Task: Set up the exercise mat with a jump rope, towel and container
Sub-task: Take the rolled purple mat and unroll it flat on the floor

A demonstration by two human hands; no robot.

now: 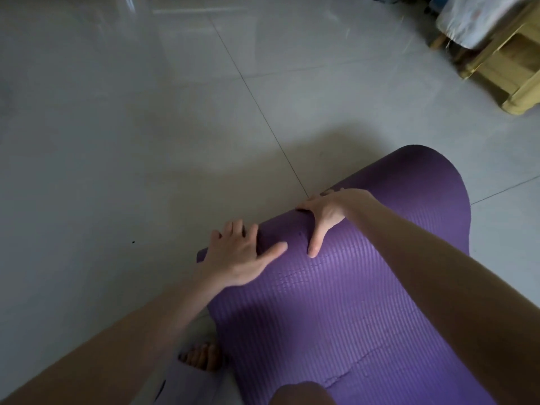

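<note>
on the grey tiled floor [146, 141], near and to the right, one purple mat [350, 317] lies partly unrolled. its flat ribbed part runs back toward the person, and its roll [418, 176] sits at the far end. two hands are on that roll. the left hand [236, 255] is spread flat over the roll's left end. the right hand [327, 213] is laid along the crest, thumb stretched toward the near side, fingers out rather than gripping. this looks like a pushing hold: with the palms set apart across the width, the roll should travel straight and the mat should unroll evenly. one bare foot [201, 358] and one knee [301, 393] show at the near edge, so the person is probably crouched low. far right stands one wooden cabinet [502, 80] under a pale cloth [473, 19]. no jump rope, towel or container is in view, so none is on the mat yet.
</note>
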